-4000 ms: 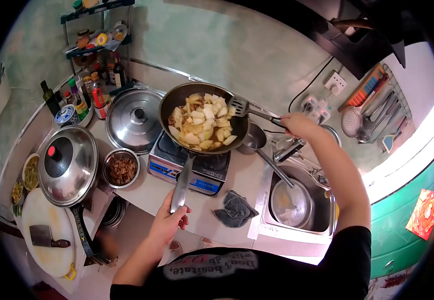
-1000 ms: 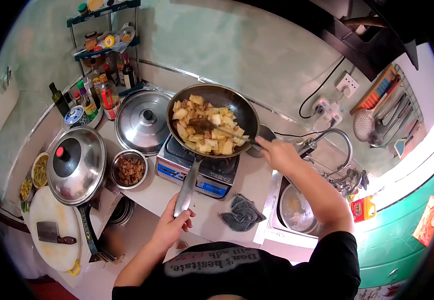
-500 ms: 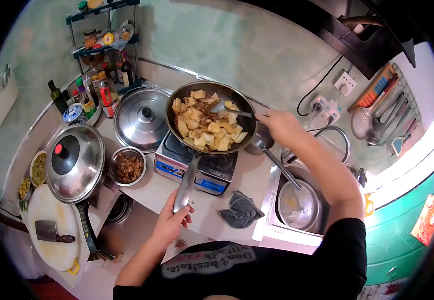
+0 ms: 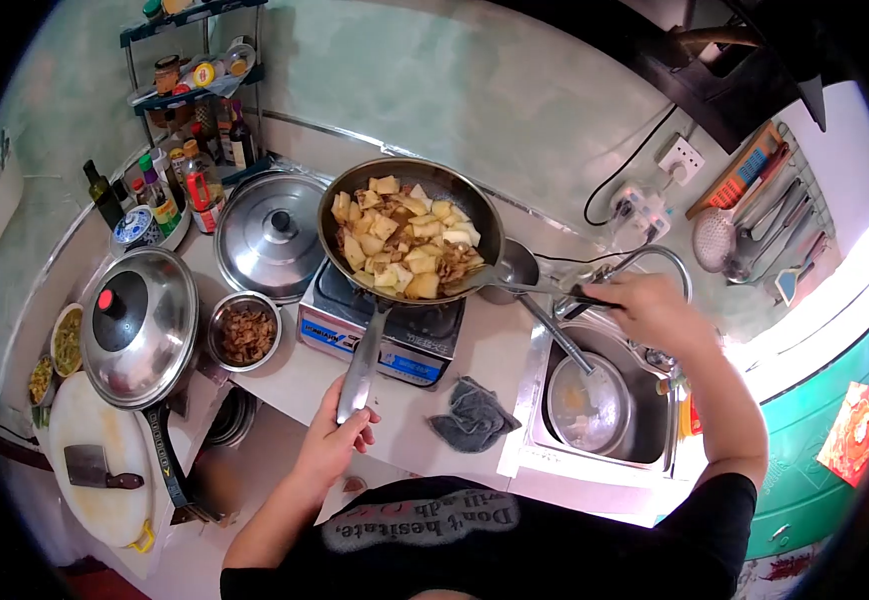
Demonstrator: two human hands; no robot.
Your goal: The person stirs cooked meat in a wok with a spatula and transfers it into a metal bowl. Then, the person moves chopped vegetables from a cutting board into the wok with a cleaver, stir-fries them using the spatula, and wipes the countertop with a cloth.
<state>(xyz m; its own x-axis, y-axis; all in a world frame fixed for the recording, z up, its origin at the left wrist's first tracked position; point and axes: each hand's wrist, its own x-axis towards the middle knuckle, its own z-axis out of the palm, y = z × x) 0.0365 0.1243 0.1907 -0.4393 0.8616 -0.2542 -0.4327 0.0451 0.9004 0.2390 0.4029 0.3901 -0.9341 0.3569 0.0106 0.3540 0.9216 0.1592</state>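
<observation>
My left hand (image 4: pixel 340 430) is closed round the metal handle of the frying pan (image 4: pixel 363 360), which sits on the portable stove (image 4: pixel 385 345). Browned pale chunks and bits of meat (image 4: pixel 410 240) fill much of the pan. My right hand (image 4: pixel 645 305) grips the dark handle of a spatula (image 4: pixel 545 289), whose head is at the pan's right edge, partly hidden among the food. Behind the spatula a steel ladle (image 4: pixel 515 270) rests by the pan, its handle reaching over the sink.
Left of the stove are a large lid (image 4: pixel 270 240), a steel bowl of meat (image 4: pixel 245 333) and a covered pan (image 4: pixel 142 330). A cleaver (image 4: pixel 103 468) lies on the cutting board (image 4: pixel 105 515). A grey cloth (image 4: pixel 473 415) lies before the sink (image 4: pixel 645 445).
My right hand has moved right and down with the spatula, from the middle of the pan to its right edge. The chunks have been turned and mixed. My left hand keeps its hold.
</observation>
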